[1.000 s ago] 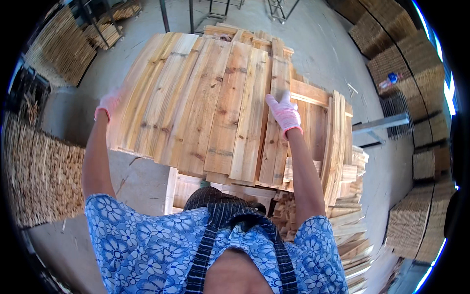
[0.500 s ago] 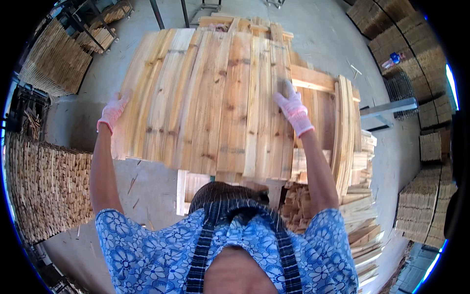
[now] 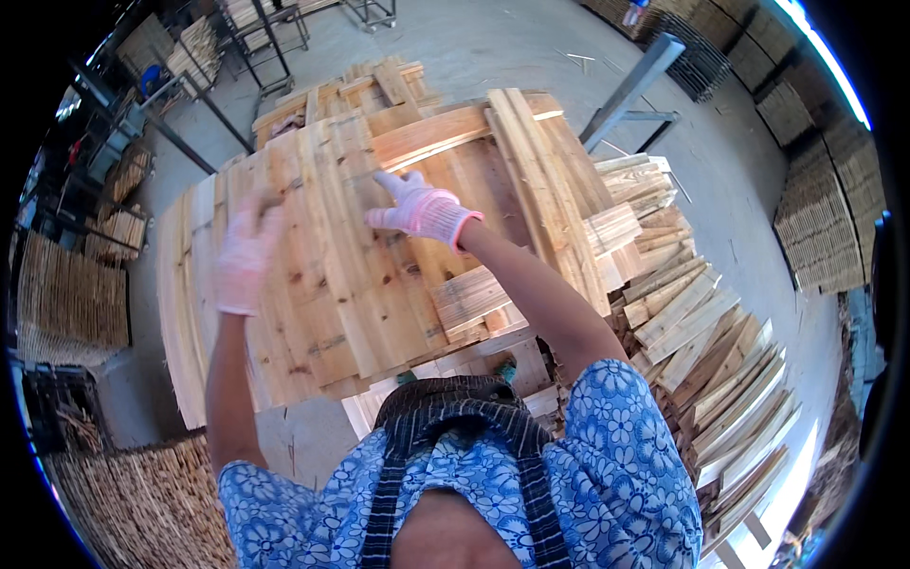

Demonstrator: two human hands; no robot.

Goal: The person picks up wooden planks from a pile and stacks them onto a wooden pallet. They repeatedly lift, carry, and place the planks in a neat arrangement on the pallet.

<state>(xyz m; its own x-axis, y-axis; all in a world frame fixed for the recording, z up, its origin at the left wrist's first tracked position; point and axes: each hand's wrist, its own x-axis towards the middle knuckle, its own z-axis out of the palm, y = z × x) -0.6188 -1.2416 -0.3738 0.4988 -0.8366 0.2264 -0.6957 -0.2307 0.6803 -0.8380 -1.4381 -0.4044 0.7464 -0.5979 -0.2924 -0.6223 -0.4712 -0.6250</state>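
Observation:
A wide layer of pale wooden planks (image 3: 313, 275) lies side by side in front of me, its left end reaching past the pile. Over its left part is my left hand (image 3: 249, 261), in a pinkish-white glove. It is blurred, but its fingers look stretched out, with nothing in them. My right hand (image 3: 425, 211), gloved the same way, is at the layer's right edge with fingers spread and holding nothing; whether it touches the wood I cannot tell. Right of it, several narrow strips (image 3: 545, 190) lie lengthwise beside a reddish crosswise board (image 3: 436, 133).
Loose boards (image 3: 730, 379) are heaped at the right, beside a grey metal post (image 3: 630, 90). More boards (image 3: 389, 85) lie beyond the layer. Slat stacks stand at lower left (image 3: 142, 503), far left (image 3: 71, 299) and far right (image 3: 829, 213). Dark metal frames (image 3: 261, 43) stand at the back.
Both hands have come off their earlier places on the plank layer; the left moved inward from its left edge. My view has turned right, so the layer appears farther left and tilted.

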